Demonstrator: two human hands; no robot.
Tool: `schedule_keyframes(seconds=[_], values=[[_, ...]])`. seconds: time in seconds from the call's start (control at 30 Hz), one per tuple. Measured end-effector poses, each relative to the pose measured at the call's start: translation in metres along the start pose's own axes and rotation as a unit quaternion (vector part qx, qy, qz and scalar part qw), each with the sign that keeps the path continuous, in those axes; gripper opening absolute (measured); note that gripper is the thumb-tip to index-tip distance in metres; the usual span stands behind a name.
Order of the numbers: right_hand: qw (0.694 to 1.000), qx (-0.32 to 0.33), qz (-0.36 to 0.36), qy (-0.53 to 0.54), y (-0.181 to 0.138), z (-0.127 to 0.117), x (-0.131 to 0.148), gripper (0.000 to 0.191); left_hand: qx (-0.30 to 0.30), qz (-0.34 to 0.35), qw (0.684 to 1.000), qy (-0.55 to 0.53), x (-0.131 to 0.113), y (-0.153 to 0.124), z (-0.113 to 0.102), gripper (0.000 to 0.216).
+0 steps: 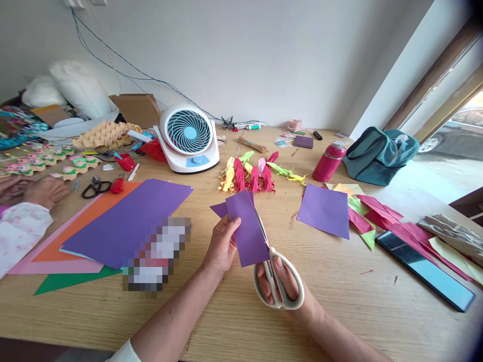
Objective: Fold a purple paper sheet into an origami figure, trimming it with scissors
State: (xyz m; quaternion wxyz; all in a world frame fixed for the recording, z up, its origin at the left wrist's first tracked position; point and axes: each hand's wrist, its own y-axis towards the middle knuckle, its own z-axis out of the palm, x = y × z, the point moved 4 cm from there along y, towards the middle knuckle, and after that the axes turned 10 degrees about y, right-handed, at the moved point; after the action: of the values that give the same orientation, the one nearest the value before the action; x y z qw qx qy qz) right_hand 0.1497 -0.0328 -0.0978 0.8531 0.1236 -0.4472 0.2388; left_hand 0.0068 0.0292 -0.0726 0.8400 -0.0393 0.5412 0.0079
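Observation:
Between thumb and fingers, my left hand (222,244) grips a piece of purple paper (247,231), with more purple paper showing behind it. My right hand (283,284) has its fingers through the handles of white-handled scissors (279,279). The scissor blades lie along the right edge of the paper, near my left hand. Part of the lower blade is hidden behind the sheet. A purple square (324,211) rests on the table to the right. Behind the paper stand several folded paper figures (249,173) in red, yellow, pink and green.
Coloured sheets (128,221) are stacked at left, with a blurred object (158,256) beside them. A co-worker's hands (41,191) are at far left near black scissors (96,187). A fan (188,136), red flask (328,162), teal bag (379,156), paper scraps (377,213) and phone (426,269) surround the workspace.

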Motion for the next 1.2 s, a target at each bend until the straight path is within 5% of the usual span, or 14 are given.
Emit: schedule_keyframes(seconds=[0.33, 0.67, 0.87, 1.0, 1.2], values=[[1.0, 0.0, 0.002, -0.02, -0.001, 0.001, 0.004, 0.049, 0.0, 0.009, 1.0, 0.007, -0.001, 0.001, -0.001, 0.033], [0.989, 0.082, 0.042, -0.117, -0.003, 0.002, 0.008, 0.05, -0.102, 0.052, 0.991, -0.072, -0.012, 0.022, -0.036, 0.035], [0.977, 0.111, 0.055, -0.176, -0.006, -0.009, 0.023, 0.048, -0.125, 0.04, 0.984, -0.117, -0.018, 0.024, -0.037, 0.038], [0.979, 0.062, 0.035, -0.191, -0.004, -0.018, 0.036, 0.057, -0.095, -0.002, 0.991, -0.094, -0.018, 0.021, -0.032, 0.033], [0.97, -0.104, -0.091, -0.202, 0.0, -0.038, 0.06, 0.048, 0.008, -0.094, 0.995, -0.019, -0.013, 0.013, -0.021, 0.027]])
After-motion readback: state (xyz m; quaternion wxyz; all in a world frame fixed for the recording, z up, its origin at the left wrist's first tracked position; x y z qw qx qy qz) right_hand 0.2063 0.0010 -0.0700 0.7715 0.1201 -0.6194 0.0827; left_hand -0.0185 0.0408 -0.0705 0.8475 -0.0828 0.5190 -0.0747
